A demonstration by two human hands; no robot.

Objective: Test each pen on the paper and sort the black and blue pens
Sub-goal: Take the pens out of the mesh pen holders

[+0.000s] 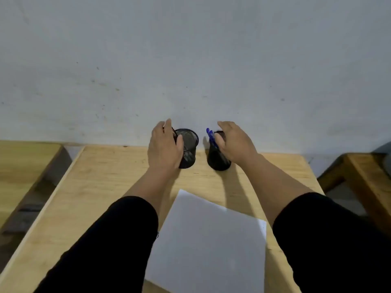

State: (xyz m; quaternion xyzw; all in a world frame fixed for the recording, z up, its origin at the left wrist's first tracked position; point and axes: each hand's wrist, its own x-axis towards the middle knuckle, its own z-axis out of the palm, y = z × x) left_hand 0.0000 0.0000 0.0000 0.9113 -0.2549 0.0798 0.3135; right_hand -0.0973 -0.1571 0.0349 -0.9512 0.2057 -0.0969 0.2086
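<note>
Two black mesh pen cups stand at the far edge of the wooden table [105,187]. My left hand [163,149] wraps around the left pen cup [189,149] from its left side, thumb on the rim, with a dark pen [174,132] showing by the fingers. My right hand [234,142] curls over the right pen cup [216,161] from the right, its thumb against the blue pens [210,135] that stick out of it. A white sheet of paper [207,240] lies tilted on the table between my forearms, nearer to me.
A grey wall rises directly behind the cups. Another wooden table [21,166] stands to the left across a gap. Wooden furniture [368,176] sits to the right. My black sleeves cover the table's near corners.
</note>
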